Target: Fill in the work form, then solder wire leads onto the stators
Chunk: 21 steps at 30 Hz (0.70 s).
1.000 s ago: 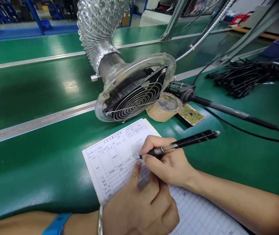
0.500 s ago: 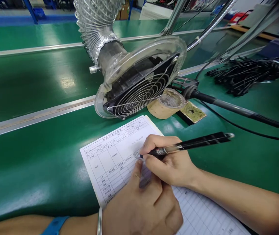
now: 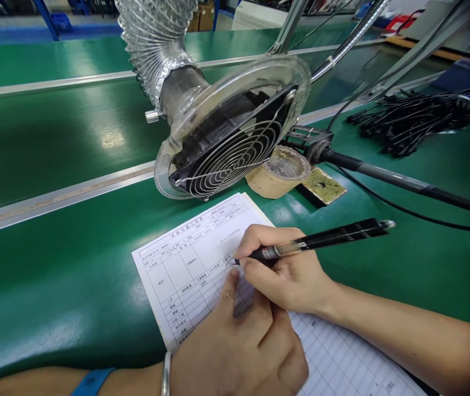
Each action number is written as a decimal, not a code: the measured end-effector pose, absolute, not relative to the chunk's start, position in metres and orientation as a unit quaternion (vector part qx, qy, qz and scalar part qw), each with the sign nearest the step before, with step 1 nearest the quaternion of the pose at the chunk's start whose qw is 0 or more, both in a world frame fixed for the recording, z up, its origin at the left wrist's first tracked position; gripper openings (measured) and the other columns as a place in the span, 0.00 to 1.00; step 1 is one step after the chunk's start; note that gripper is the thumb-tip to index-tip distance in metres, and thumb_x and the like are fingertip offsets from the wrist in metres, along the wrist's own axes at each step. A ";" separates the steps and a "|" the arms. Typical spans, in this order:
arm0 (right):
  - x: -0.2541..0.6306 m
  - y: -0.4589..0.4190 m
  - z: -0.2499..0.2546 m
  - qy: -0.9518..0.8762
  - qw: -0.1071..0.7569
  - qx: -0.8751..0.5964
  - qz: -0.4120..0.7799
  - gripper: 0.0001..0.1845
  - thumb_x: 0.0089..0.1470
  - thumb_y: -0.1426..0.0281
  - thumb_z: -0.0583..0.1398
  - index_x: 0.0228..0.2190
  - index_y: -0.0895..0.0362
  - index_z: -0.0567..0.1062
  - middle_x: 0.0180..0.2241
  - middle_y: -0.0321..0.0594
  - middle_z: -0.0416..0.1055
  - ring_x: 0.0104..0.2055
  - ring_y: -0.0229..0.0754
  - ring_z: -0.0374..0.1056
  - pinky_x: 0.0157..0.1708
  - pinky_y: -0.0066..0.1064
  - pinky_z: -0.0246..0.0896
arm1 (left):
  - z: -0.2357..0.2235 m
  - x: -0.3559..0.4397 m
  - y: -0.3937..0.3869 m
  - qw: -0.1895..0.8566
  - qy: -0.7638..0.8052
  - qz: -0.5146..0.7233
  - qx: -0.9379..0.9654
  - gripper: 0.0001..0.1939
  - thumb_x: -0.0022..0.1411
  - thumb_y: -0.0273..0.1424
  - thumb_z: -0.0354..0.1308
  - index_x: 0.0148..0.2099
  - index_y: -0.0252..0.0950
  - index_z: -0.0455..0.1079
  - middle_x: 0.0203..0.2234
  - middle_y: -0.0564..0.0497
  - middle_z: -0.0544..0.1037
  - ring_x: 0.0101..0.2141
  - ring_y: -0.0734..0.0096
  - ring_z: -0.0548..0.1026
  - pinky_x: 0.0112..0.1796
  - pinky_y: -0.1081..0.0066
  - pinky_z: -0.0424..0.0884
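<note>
My right hand (image 3: 286, 269) pinches a black pen (image 3: 317, 239) between thumb and fingers. The pen slants, its tip touching or just above a printed form (image 3: 205, 242) ruled into a table, with some handwritten figures in it. Beside the tip, my left hand (image 3: 243, 341) lies on the paper, index finger stretched out and the other fingers bent, with nothing held in it. It covers the form's lower part. A second ruled sheet or page (image 3: 342, 352) shows under and to the right of my hands.
Beyond the form hangs a fume extractor hood (image 3: 235, 132) with a wire grille on a foil duct (image 3: 156, 49). Behind it stand a soldering iron (image 3: 391, 176) in its holder, a round tan pot (image 3: 278, 173) and a yellow sponge (image 3: 323, 187). Black cables (image 3: 416, 118) are heaped at right.
The whole view has shifted slightly. The pen tip has moved very little on the form, and a faint small mark shows near it. My left hand stays in place.
</note>
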State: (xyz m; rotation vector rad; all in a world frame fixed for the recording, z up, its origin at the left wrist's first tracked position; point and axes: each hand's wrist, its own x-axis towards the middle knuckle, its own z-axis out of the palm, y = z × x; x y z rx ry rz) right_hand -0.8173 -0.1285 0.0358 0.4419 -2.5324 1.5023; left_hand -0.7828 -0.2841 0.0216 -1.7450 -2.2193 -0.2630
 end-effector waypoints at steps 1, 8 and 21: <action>-0.817 -0.129 0.036 -0.848 0.078 0.148 0.503 0.05 0.41 0.77 0.53 0.19 0.57 0.67 0.15 0.31 0.62 0.17 0.31 0.53 0.15 0.23 0.50 | 0.021 -0.783 -0.284 0.152 -0.773 -0.091 -0.609 0.14 0.69 0.33 0.45 0.47 0.31 0.69 0.39 0.44 0.74 0.44 0.54 0.71 0.48 0.49 0.63; -0.817 -0.127 0.036 -0.840 0.098 0.132 0.517 0.05 0.42 0.77 0.54 0.20 0.57 0.67 0.15 0.32 0.62 0.17 0.31 0.54 0.16 0.24 0.50 | 0.022 -0.784 -0.283 0.154 -0.773 -0.095 -0.608 0.14 0.69 0.32 0.45 0.48 0.31 0.69 0.41 0.44 0.75 0.46 0.53 0.71 0.50 0.47 0.63; -0.818 -0.127 0.036 -0.843 0.080 0.123 0.517 0.05 0.40 0.77 0.54 0.19 0.57 0.67 0.14 0.30 0.61 0.16 0.30 0.53 0.15 0.23 0.49 | 0.023 -0.785 -0.285 0.135 -0.772 -0.085 -0.616 0.16 0.68 0.34 0.45 0.49 0.31 0.68 0.42 0.42 0.75 0.47 0.51 0.70 0.51 0.46 0.62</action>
